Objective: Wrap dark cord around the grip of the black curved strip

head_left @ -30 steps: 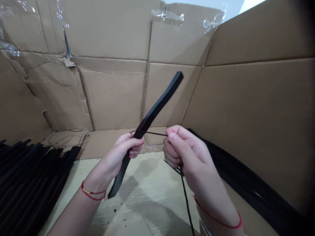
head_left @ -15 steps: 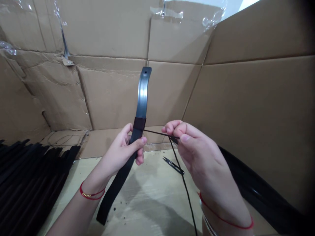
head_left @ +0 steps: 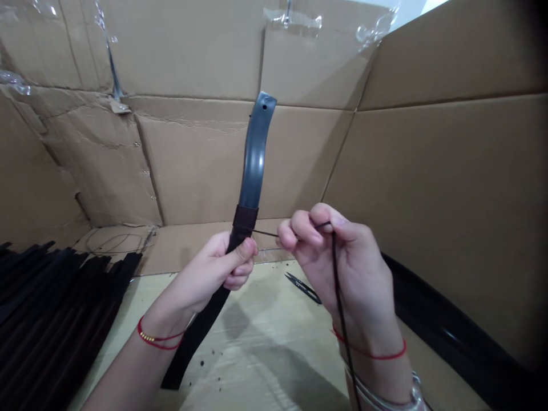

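My left hand is closed around a long curved black strip, its upper end glossy with a small hole. Just above my thumb, a dark cord binding wraps the strip in tight turns. From the binding's lower edge a thin dark cord runs right, taut, into my right hand. My right fingers are closed on it, pinching between thumb and forefinger. Past the pinch the cord hangs down in front of my wrist. Small black thread snips lie on the table, left of my right wrist.
Many similar dark strips are piled at the left. Cardboard walls enclose the back and sides. A large glossy black object lies along the right. Small dark specks dot the pale tabletop.
My right hand has turned, palm more toward me, with the cord now looped over its fingers. The strip has shifted slightly up and right at its top, and my left grip looks tighter.
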Tool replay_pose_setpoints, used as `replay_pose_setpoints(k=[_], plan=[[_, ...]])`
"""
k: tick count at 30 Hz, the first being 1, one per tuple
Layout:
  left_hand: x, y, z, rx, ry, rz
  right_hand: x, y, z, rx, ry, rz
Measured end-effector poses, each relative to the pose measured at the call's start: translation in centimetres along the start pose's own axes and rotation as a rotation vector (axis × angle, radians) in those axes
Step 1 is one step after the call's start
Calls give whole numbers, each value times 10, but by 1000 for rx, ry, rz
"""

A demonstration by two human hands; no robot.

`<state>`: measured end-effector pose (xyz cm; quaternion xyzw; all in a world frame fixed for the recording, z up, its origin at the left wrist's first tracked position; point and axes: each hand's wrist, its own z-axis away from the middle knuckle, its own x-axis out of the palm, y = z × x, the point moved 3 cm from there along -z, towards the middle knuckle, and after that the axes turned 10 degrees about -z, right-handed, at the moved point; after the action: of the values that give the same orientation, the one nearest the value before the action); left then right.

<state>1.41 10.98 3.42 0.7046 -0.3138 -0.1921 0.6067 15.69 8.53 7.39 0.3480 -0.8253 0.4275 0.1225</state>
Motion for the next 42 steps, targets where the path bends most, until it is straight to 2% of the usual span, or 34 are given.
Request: replay_pose_setpoints(k=[2, 5, 11, 15, 20, 24, 28, 31, 35, 37, 39, 42], plan=[[3, 1, 2, -21, -47, 49, -1, 3, -1, 11, 1, -12], [5, 1, 3, -41, -103, 97, -1, 7, 1, -96, -20, 157], [7, 2, 5, -71, -126, 132, -6, 12, 13, -380, -30, 891], [7, 4, 9, -35, -95, 86, 1, 10, 17, -537, -144, 1230], [7, 10, 15, 66, -46, -11, 13, 9, 16, -584, -273, 1395], [8, 12, 19, 57, -28, -20, 18, 9, 16, -576, -273, 1421], [11, 13, 21, 66, -64, -11, 17, 7, 15, -494, -249, 1341], [12, 10, 22, 55, -174, 69, 11, 6, 14, -299, -218, 1131], [10, 2, 22, -67, -409, 181, 5, 11, 13, 24, -218, 781], [9, -1, 21, -85, -441, 127, 4, 14, 12, 99, -226, 649], [8, -1, 18, -46, -308, -49, 2, 19, 9, 135, -163, 571], [6, 6, 17, 50, 136, -429, -2, 26, 6, 102, -13, 641]])
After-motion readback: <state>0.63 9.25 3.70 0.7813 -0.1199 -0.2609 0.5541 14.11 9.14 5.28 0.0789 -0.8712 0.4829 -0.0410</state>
